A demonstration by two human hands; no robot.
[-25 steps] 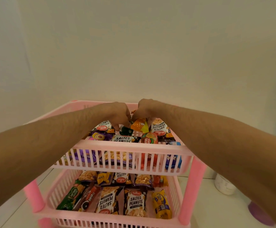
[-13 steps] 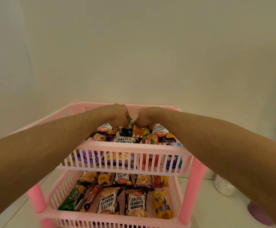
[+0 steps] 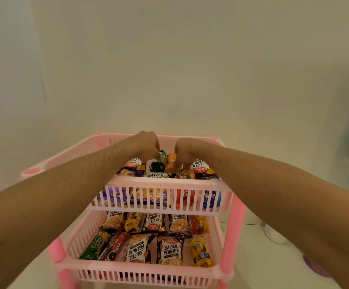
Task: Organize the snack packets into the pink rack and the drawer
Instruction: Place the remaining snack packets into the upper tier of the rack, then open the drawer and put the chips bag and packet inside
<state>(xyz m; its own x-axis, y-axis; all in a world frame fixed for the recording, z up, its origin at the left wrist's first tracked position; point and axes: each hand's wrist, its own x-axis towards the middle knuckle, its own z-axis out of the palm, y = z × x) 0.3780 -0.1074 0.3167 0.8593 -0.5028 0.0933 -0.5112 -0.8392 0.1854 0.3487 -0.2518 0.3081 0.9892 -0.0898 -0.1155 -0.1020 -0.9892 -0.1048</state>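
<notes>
Snack packets fill the pink rack (image 3: 161,181), which stands against a pale wall (image 3: 190,69) on a light floor (image 3: 273,265). Both hands reach into the far middle of the top basket (image 3: 65,161). The left hand (image 3: 145,146) curls down onto a green packet (image 3: 162,156), and the right hand (image 3: 185,150) curls down onto an orange packet (image 3: 171,161) just beside it; the fingertips are hidden behind the knuckles, so I cannot tell how tightly either packet is held. The two hands sit close together, apart by a narrow gap where the green and orange packets show.

Nearer than the hands, the same basket holds a salted peanuts packet (image 3: 156,175), a purple packet (image 3: 128,173), a red-orange round-topped packet (image 3: 185,174) and another salted peanuts packet (image 3: 198,165) under the right wrist. Packets press against the slatted front wall, leaving little room there.

Below the hands, the middle basket (image 3: 86,230) holds two rows: a green packet lying flat (image 3: 95,244), a dark brown biscuit packet (image 3: 115,246), two large salted peanuts packets (image 3: 170,250) and a yellow packet (image 3: 200,251) in front, smaller ones behind.

Right of the right arm, on the floor, stand a white container (image 3: 273,234) and a purple round object (image 3: 315,268), well apart from the rack's right post (image 3: 231,236).
</notes>
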